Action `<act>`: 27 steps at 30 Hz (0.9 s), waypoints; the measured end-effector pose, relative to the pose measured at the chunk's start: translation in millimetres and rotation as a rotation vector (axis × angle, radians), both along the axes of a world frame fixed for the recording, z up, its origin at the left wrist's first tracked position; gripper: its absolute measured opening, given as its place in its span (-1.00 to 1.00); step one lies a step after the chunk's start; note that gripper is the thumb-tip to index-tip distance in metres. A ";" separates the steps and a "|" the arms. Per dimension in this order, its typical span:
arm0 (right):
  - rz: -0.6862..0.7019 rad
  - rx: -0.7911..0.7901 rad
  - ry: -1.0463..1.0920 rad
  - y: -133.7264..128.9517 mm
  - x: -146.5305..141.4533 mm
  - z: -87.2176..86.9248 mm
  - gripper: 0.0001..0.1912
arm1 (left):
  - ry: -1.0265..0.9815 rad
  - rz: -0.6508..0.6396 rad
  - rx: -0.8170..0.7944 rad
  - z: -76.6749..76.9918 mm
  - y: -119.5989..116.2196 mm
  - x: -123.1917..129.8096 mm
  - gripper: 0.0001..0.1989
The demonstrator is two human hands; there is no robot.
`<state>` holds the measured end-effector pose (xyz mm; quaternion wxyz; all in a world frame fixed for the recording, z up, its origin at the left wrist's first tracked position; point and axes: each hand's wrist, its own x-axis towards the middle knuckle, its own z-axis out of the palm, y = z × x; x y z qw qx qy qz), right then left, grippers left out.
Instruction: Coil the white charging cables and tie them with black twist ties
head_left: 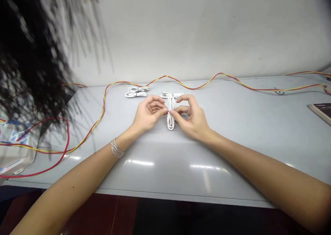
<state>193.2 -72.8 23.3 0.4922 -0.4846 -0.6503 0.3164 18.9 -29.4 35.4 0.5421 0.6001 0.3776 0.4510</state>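
Note:
Between my two hands is a white cable (170, 121), coiled into a narrow upright bundle with a dark tie around its middle. My left hand (149, 115) pinches at the tie from the left, thumb and index finger together. From the right, my right hand (190, 117) grips the bundle's middle with the thumb in front; its index finger arches above. The fingers partly hide the tie. Just behind lies a second coiled white cable (178, 95), tied in the middle. Farther left rests another tied white cable coil (136, 91).
A twisted red and yellow wire (104, 100) runs along the back of the grey table (170, 179) and loops down the left side. A white object (18, 159) sits at left, near blurred dark hair (28, 52). A dark flat item (322, 110) lies at the right edge.

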 end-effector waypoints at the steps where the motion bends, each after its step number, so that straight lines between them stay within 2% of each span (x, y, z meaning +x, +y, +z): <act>1: 0.020 -0.003 0.019 0.5 0.6 0.2 -0.62 | 0.006 0.010 0.020 0.6 -0.8 1.1 -0.62; 4: 0.063 0.026 0.025 2.7 2.3 -0.5 -0.64 | 0.016 0.023 0.066 0.9 -1.7 3.2 -0.65; 8: 0.086 0.104 -0.026 9.1 4.1 -4.6 -0.77 | -0.051 0.017 0.044 -3.1 3.5 2.6 -0.63; 14: 0.222 0.057 0.013 17.3 4.8 -10.3 -0.51 | -0.128 0.054 0.005 -9.5 13.3 -0.6 -0.56; 16: 0.202 0.038 0.002 18.1 4.4 -10.1 -0.52 | -0.127 0.057 0.009 -10.7 13.5 -0.2 -0.57; 21: 0.108 -0.023 -0.080 19.2 2.1 -6.4 -0.74 | -0.074 0.076 0.095 -13.2 11.4 1.6 -0.63; 24: 0.081 -0.046 -0.105 20.3 1.6 -5.4 -0.58 | 0.000 0.071 0.189 -13.0 9.0 2.4 -0.73; 27: 0.123 -0.109 -0.072 22.0 2.7 -5.8 -0.44 | 0.057 0.056 0.311 -12.2 6.6 3.0 -0.80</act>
